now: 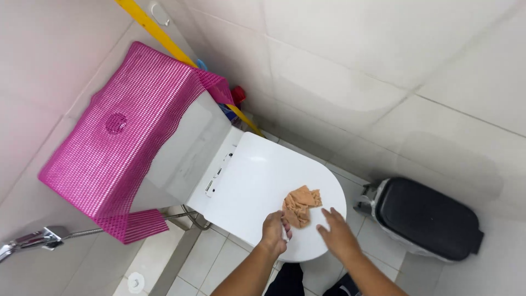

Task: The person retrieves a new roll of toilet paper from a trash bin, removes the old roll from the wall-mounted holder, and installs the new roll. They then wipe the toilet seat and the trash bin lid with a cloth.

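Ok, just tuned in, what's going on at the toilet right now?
A person stands over a closed white toilet lid in a tiled bathroom. A crumpled peach-coloured cloth lies on the lid near its front edge. The left hand is at the cloth's near edge, fingers curled by it; whether it grips is hard to tell. The right hand rests open and flat on the lid just beside the cloth. A pink perforated mat drapes over the cistern, and a black-lidded bin sits on the floor.

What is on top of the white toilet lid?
A crumpled peach-coloured cloth lies on the closed white toilet lid. The left hand grips its edge; the right hand rests beside it. The bowl underneath is hidden.
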